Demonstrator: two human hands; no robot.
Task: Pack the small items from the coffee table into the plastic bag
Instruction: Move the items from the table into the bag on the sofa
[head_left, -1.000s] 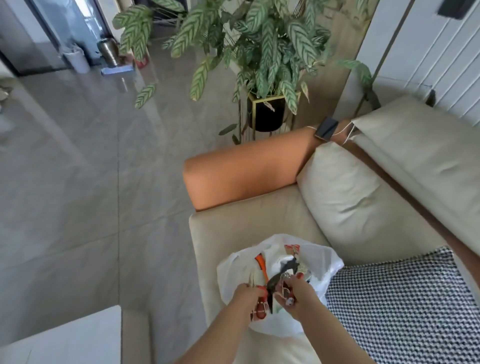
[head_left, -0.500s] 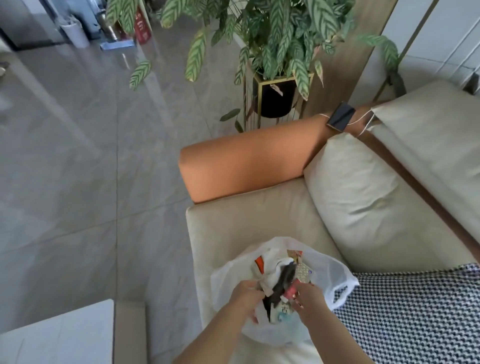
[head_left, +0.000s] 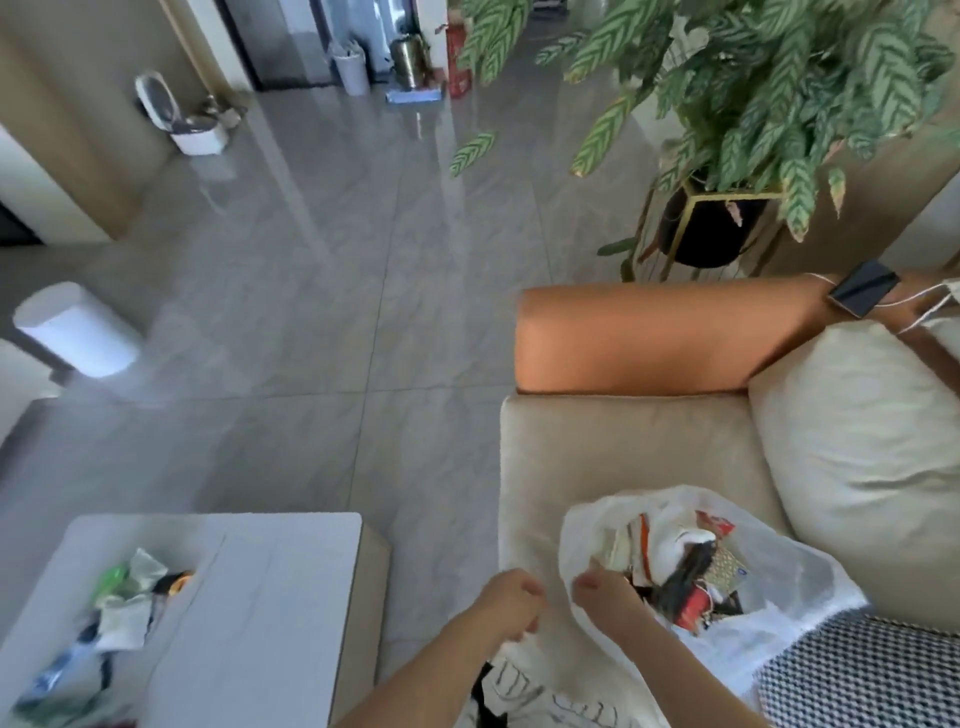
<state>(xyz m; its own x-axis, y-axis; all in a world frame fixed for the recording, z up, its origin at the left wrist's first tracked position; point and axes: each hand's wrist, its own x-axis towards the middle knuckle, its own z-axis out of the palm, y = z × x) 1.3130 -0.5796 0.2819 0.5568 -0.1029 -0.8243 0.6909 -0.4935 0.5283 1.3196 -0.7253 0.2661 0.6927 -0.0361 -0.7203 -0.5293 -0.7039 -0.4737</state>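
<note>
A white plastic bag lies open on the beige sofa seat, with several small items inside: red and black packets, white wrappers. My right hand rests at the bag's left rim, fingers curled against the plastic. My left hand hovers just left of the bag, fingers curled, with nothing visible in it. A white coffee table stands at the lower left, and a scatter of small items lies along its left side.
The sofa has an orange armrest with a phone and cable on it, a beige cushion and a checkered cushion. A potted plant stands behind. Grey tiled floor separates table and sofa; a white bin sits far left.
The view has swung left, bringing the coffee table and its items into sight. Both hands have pulled out of the bag's opening; my left hand now sits outside the bag.
</note>
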